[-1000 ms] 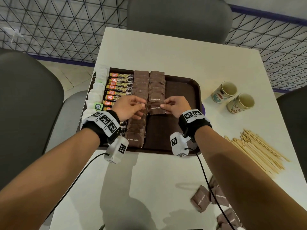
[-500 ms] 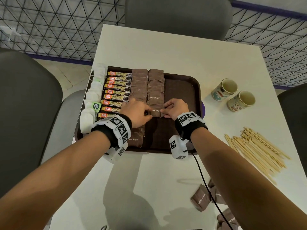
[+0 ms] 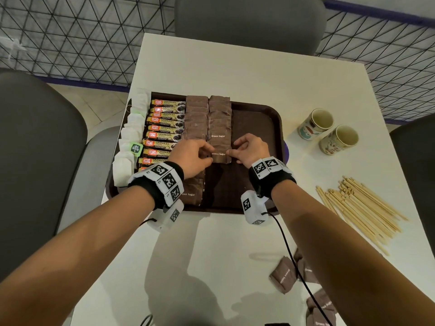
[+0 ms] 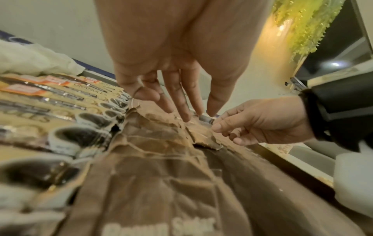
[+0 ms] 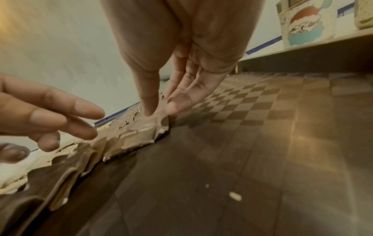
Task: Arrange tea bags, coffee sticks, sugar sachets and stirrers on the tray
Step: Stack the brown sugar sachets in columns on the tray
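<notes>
On the brown tray (image 3: 270, 118), tea bags (image 3: 131, 132), coffee sticks (image 3: 164, 128) and sugar rows run left to right. The left hand (image 3: 193, 158) touches the nearest sugar sachet (image 3: 220, 154) with straight fingers; the right hand (image 3: 250, 149) pinches it. Stirrers (image 3: 360, 208) lie on the table at right.

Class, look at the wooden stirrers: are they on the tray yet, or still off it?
Off it: the stirrers lie heaped on the table, right of the tray.
</notes>
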The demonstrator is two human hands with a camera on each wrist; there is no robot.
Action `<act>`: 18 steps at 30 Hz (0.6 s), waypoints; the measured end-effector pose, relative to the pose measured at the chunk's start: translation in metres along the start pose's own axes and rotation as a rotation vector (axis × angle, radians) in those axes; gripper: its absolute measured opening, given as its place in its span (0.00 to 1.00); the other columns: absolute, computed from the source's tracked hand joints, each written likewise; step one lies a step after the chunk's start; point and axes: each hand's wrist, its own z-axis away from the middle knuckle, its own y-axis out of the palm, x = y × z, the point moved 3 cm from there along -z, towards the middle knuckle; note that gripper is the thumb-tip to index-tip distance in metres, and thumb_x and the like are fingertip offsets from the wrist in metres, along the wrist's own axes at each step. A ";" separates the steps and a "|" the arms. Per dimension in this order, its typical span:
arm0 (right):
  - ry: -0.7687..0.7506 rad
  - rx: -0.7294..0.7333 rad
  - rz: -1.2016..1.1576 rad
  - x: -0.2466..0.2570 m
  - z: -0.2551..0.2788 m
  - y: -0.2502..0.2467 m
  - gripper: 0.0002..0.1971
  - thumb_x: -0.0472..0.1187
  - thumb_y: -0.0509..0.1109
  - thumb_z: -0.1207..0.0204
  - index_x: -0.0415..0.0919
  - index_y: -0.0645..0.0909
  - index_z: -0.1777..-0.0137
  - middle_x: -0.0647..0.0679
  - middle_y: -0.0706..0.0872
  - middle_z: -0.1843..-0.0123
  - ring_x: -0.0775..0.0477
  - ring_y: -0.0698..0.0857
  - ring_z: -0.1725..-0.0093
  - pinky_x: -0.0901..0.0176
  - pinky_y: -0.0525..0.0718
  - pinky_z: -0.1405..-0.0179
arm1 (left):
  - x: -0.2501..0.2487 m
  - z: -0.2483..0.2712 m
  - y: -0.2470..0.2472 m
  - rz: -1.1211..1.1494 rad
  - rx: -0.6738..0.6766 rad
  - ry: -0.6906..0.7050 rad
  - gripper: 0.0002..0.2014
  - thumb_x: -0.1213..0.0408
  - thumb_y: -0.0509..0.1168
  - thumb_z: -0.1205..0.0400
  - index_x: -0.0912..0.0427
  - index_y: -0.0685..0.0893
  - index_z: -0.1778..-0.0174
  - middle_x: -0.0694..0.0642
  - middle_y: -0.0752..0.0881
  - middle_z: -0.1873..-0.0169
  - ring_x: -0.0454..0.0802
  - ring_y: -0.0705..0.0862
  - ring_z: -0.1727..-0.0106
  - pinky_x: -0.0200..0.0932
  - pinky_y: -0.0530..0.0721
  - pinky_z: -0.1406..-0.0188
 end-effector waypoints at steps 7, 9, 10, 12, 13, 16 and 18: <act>-0.123 0.088 0.101 0.007 0.035 -0.016 0.13 0.45 0.81 0.36 0.46 0.84 0.53 0.53 0.85 0.61 0.58 0.81 0.61 0.73 0.77 0.64 | -0.009 0.020 0.009 0.133 0.057 -0.049 0.19 0.59 0.77 0.28 0.49 0.81 0.42 0.46 0.85 0.55 0.43 0.83 0.56 0.39 0.81 0.53; -0.118 0.107 0.132 0.004 0.048 -0.024 0.13 0.45 0.81 0.35 0.47 0.84 0.53 0.56 0.83 0.62 0.59 0.80 0.62 0.73 0.75 0.66 | -0.018 0.029 0.018 0.127 0.096 -0.032 0.22 0.58 0.78 0.29 0.48 0.80 0.41 0.46 0.84 0.54 0.44 0.83 0.55 0.41 0.83 0.52; -0.110 0.115 0.152 0.000 0.055 -0.029 0.13 0.45 0.81 0.34 0.47 0.84 0.52 0.57 0.81 0.63 0.60 0.79 0.62 0.74 0.74 0.67 | -0.024 0.035 0.024 0.127 0.114 -0.025 0.23 0.58 0.78 0.29 0.48 0.79 0.40 0.46 0.84 0.54 0.43 0.83 0.56 0.40 0.82 0.53; -0.086 0.136 0.192 -0.010 0.068 -0.038 0.13 0.46 0.80 0.33 0.48 0.83 0.50 0.59 0.80 0.62 0.60 0.79 0.61 0.73 0.72 0.67 | -0.036 0.047 0.036 0.109 0.153 -0.001 0.23 0.56 0.78 0.30 0.48 0.79 0.40 0.45 0.83 0.56 0.38 0.81 0.59 0.35 0.79 0.60; -0.068 0.144 0.209 -0.016 0.074 -0.043 0.14 0.46 0.80 0.33 0.48 0.82 0.50 0.59 0.79 0.62 0.59 0.79 0.60 0.71 0.72 0.67 | -0.042 0.054 0.043 0.089 0.177 0.016 0.24 0.55 0.79 0.30 0.48 0.79 0.40 0.44 0.83 0.57 0.36 0.80 0.61 0.34 0.76 0.62; -0.017 0.137 0.240 -0.041 0.094 -0.062 0.13 0.44 0.79 0.33 0.49 0.81 0.50 0.57 0.80 0.60 0.54 0.80 0.56 0.65 0.74 0.61 | -0.065 0.074 0.070 0.031 0.253 0.060 0.24 0.54 0.78 0.30 0.50 0.79 0.40 0.45 0.83 0.57 0.37 0.79 0.62 0.35 0.75 0.62; 0.006 0.114 0.272 -0.061 0.107 -0.076 0.15 0.43 0.79 0.33 0.48 0.83 0.47 0.54 0.81 0.54 0.53 0.80 0.52 0.63 0.74 0.56 | -0.079 0.088 0.092 -0.017 0.303 0.066 0.25 0.54 0.78 0.30 0.51 0.79 0.38 0.47 0.83 0.55 0.42 0.80 0.58 0.36 0.75 0.57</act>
